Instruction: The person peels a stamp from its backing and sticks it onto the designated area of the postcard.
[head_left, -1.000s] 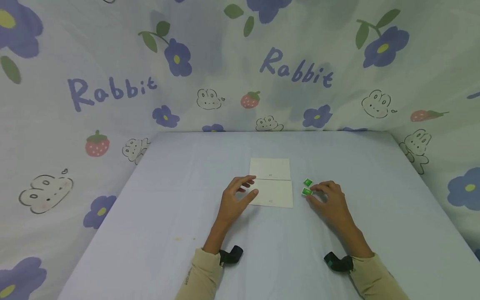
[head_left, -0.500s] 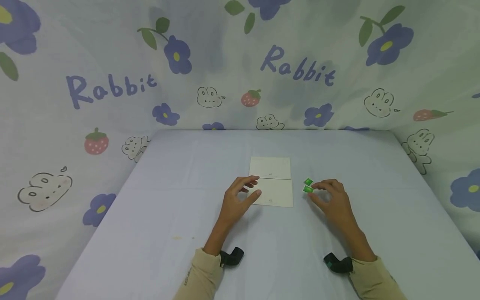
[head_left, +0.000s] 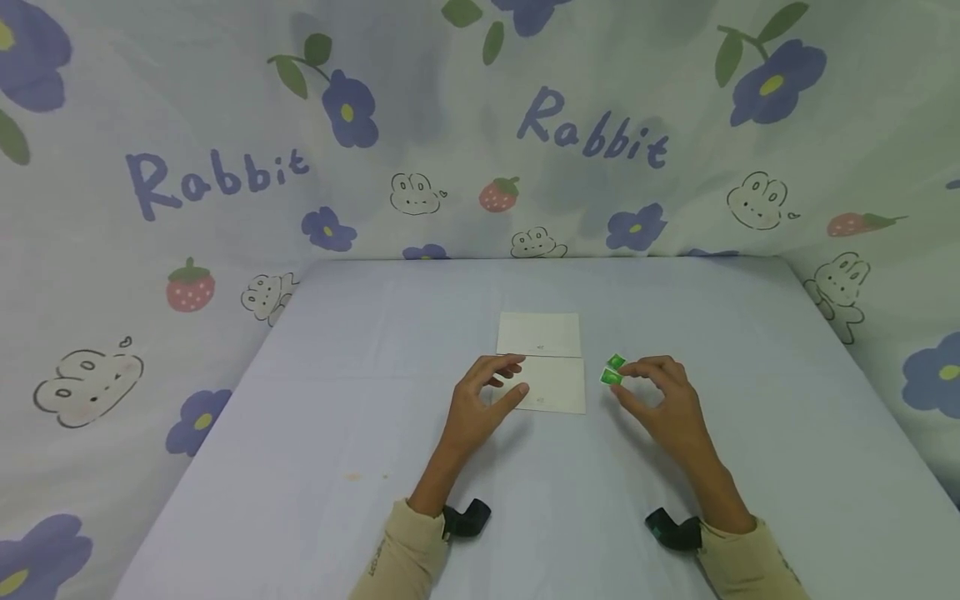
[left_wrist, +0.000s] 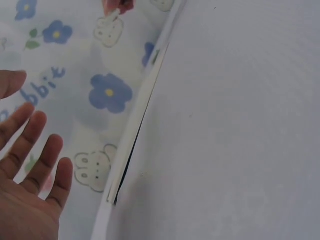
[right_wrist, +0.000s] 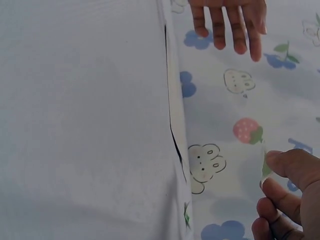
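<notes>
Between the thumb and fingers of my right hand (head_left: 663, 404) is a small green stamp (head_left: 611, 377) with a white border. The right wrist view has this held stamp (right_wrist: 265, 162) nearly edge-on, raised above the tabletop. Just behind it in the head view, a second green stamp (head_left: 616, 362) lies on the table. Two cream paper rectangles (head_left: 551, 383), one behind the other, lie left of the stamps. My left hand (head_left: 480, 408) hovers over their left side, fingers apart and loosely bent, holding nothing. In the left wrist view its palm and spread fingers (left_wrist: 52, 157) show.
A white cloth covers the table (head_left: 360, 350). Behind and beside it hangs a printed curtain (head_left: 450, 125) with flowers, rabbits and strawberries. A black wrist camera (head_left: 467, 518) is strapped to the left wrist, and another black camera (head_left: 673, 530) to the right.
The pinched stamp has turned a little and come up slightly in my right hand. My left hand has drifted slightly right over the paper. The other stamp stays on the table.
</notes>
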